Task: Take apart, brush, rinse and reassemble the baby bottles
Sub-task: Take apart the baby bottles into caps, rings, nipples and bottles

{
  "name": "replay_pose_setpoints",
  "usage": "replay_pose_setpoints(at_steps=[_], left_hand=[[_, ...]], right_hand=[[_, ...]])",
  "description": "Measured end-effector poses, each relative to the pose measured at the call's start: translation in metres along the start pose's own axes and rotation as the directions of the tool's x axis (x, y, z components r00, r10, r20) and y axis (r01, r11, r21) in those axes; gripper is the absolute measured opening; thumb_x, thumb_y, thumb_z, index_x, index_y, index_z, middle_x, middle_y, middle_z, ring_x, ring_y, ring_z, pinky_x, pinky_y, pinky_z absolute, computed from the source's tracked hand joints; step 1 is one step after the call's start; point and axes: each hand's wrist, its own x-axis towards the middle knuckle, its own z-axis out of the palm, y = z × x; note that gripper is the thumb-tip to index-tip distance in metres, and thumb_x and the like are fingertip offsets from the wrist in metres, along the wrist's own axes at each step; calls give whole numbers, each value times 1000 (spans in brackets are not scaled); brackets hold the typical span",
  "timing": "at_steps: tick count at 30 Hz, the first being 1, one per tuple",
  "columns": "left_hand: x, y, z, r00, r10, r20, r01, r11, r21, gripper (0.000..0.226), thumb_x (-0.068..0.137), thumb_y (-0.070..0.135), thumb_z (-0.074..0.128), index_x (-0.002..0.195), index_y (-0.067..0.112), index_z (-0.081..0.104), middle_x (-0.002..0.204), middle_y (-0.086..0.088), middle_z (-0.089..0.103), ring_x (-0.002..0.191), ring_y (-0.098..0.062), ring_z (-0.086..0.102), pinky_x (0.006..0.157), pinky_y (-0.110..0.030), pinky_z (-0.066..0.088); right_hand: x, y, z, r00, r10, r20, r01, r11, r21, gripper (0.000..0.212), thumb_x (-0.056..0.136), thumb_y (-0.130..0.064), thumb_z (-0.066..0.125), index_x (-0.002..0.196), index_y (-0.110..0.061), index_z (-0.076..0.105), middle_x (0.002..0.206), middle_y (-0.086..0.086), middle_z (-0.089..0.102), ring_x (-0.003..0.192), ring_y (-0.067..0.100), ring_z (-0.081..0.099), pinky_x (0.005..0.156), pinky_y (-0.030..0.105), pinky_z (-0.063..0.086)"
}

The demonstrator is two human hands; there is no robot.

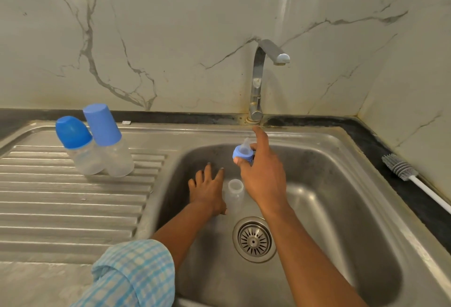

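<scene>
Head view only. Clear plastic bottle body (234, 190), open-mouthed and upright, stands on the floor of the stainless steel sink basin (341, 184), toward its left wall. The round drain strainer (253, 239) sits nearer the front edge.

Your left hand (207, 189) lies just beside the body, fingers spread and straight; whether it touches, can't tell. Your right hand (262, 174) hovers over the basin's back half. Thumb and curled fingers pinch the blue screw collar with clear silicone teat (242, 151), index finger pointing up towards the chrome tap (258, 82).

Judgement: collar stiff and light. Teat soft, likely slippery once wet, so keep your hold on the collar. Bottle body light and tippy; take it round the middle.

The body looks empty. No water seen in the basin.

Shorter blue-capped clear bottle (80, 148) and taller blue-capped clear bottle (109, 140) stand touching at the ribbed drainboard (61, 196)'s far edge, apparently empty.

Grey-bristled, white-handled bottle brush (400, 167) lies beyond the sink's right edge.
</scene>
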Motion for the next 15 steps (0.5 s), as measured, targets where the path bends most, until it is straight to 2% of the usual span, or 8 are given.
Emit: replay_pose_setpoints(at_steps=[2,3,5,7,9,11,13,15], left_hand=[[-13,-4,-13,999,-33,-15,32,995,-99,109,81,38,78,159,30,3,166,-8,-12,153,-35,-5,120,-53,12],[-20,-8,-21,998,-44,-47,35,984,-177,102,84,37,75,159,30,7,167,-7,-7,153,-33,-2,120,-51,14],[-33,-15,-31,988,-18,-157,-41,929,-369,87,87,39,71,157,27,21,165,-4,17,151,-27,18,119,-43,23],[-52,-17,-34,960,37,-279,-186,827,-531,77,89,33,71,154,23,32,157,0,35,142,-16,36,111,-20,30],[-68,-15,-33,934,70,-351,-280,753,-595,71,90,28,71,151,23,36,151,5,42,129,-4,43,93,1,29],[-73,-12,-30,923,109,-370,-341,677,-652,74,88,31,73,151,26,36,150,9,44,126,1,45,93,-3,38],[-73,-11,-32,909,135,-393,-386,627,-676,76,85,34,77,150,27,36,145,12,49,125,-2,50,103,-25,47],[-71,-10,-35,892,137,-431,-424,583,-693,67,85,29,78,142,28,42,135,14,57,119,-2,57,101,-37,51]], right_hand=[[-1,0,0,1000,-6,7,6,1000,20,76,91,-25,69,151,-35,23,126,0,64,110,20,64,91,38,54],[-2,-1,1,1000,-15,11,14,999,36,76,91,-24,69,151,-34,24,126,0,64,110,20,63,91,37,54],[-2,-3,0,1000,-21,20,20,997,76,76,91,-22,68,152,-32,25,126,2,63,113,21,62,92,37,53],[-3,-3,0,998,-22,55,18,996,88,71,91,-24,68,150,-30,30,128,4,63,115,22,61,92,37,52],[-9,-6,-2,994,-17,108,6,994,105,61,90,-29,69,144,-26,41,127,1,64,114,21,62,91,34,52],[-18,-8,-8,986,-4,164,-22,987,161,52,86,-32,74,133,-26,52,117,-3,66,105,16,65,88,33,54],[-27,-10,-18,983,8,182,-53,969,243,44,81,-32,79,120,-28,58,106,-9,66,93,10,66,80,28,56],[-32,-11,-25,987,13,159,-62,949,310,37,77,-29,83,105,-29,60,96,-12,66,85,5,67,72,20,55]])
